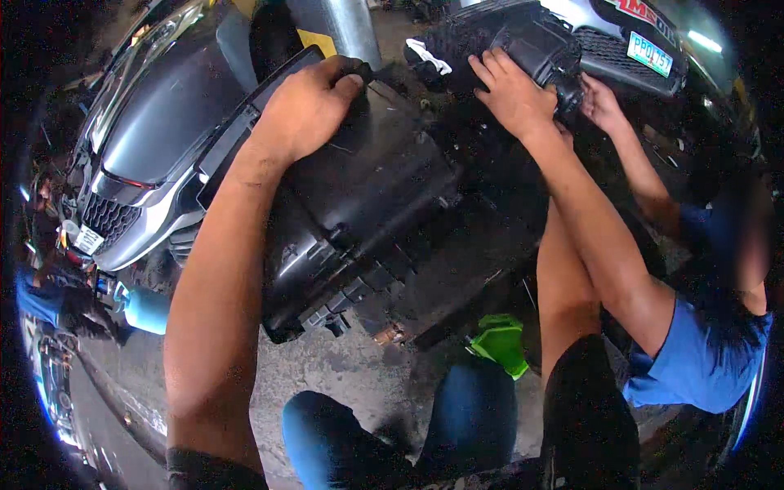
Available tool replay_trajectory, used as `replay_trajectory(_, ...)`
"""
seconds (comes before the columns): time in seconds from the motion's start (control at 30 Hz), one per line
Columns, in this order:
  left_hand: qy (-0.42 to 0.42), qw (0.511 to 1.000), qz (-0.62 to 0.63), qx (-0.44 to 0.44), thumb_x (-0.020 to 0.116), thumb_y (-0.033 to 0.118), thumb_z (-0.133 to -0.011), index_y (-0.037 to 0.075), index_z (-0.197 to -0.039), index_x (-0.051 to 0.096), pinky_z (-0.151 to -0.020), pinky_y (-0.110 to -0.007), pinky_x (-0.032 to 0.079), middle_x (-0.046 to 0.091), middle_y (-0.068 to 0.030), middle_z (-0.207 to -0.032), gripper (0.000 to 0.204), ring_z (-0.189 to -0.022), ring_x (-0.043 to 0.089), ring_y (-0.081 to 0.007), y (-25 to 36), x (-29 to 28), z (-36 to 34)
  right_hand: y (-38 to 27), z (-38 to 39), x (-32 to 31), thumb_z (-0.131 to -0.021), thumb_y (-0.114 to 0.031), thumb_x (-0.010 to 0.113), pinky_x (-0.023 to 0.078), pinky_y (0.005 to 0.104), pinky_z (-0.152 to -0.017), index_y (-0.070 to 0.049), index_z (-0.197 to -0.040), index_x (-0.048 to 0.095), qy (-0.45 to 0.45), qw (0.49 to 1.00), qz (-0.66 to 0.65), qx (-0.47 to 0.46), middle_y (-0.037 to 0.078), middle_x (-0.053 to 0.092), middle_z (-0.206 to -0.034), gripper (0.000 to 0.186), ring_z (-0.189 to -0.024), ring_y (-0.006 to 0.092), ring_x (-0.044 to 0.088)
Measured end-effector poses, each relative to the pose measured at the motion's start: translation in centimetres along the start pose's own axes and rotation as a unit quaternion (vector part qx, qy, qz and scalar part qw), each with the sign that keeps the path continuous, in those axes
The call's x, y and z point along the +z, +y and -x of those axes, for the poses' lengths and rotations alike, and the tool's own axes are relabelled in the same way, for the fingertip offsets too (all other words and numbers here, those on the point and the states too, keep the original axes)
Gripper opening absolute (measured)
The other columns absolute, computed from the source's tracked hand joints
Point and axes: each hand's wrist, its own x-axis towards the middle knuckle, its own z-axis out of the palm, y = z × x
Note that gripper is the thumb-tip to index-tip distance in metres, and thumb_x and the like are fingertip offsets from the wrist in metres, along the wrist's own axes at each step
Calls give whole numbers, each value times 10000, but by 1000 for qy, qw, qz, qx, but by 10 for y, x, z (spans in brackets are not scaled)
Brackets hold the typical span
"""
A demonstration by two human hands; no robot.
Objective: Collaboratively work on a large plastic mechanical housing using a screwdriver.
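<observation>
My left hand (309,106) grips the upper edge of a large black plastic housing (351,188), its fingers curled round the rim. My right forearm runs up from the lower right beneath a co-worker's arm; only a sliver of my right hand (563,135) shows, by a smaller black moulded part (523,41), its grip hidden. A co-worker's hand (514,102) lies over that part, and another hand (600,102) touches its right side.
Vehicle fronts (163,114) stand at upper left and right. A green plastic piece (498,343) is on the concrete floor (327,367) near my knees. A co-worker in blue (702,343) is close at right; another person (57,302) and a light-blue cylinder (143,306) are at left.
</observation>
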Motion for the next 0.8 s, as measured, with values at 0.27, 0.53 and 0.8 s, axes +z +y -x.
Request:
replay_trajectory(0.27, -5, 1000, 6, 20, 482, 342, -948, 35, -1176, 621, -952, -473, 449, 642, -287, -1086, 408, -1080, 586, -445, -1, 0, -1, 14, -1, 4, -806, -436, 692, 358, 386, -1125, -54, -1482, 281, -4, 674, -739, 11, 108, 367, -1467, 879, -1401, 217, 307)
replay_trajectory(0.53, 0, 1000, 5, 16, 484, 331, -946, 40, -1188, 623, -965, -471, 449, 644, -278, -1096, 403, -1084, 591, -435, -1, -1, 2, 32, 2, 5, -713, -460, 751, 275, 402, -1166, -20, -1443, 301, -32, 720, -693, -23, 119, 348, -1455, 963, -1425, 232, 246)
replay_trajectory(0.8, -5, 1000, -3, 27, 485, 340, -940, 35, -1163, 627, -948, -486, 455, 640, -287, -1091, 403, -1072, 588, -448, -4, -3, 1, 25, -2, 4, -754, -470, 717, 276, 370, -1171, -33, -1463, 293, -34, 753, -656, -25, 115, 349, -1475, 934, -1411, 227, 280)
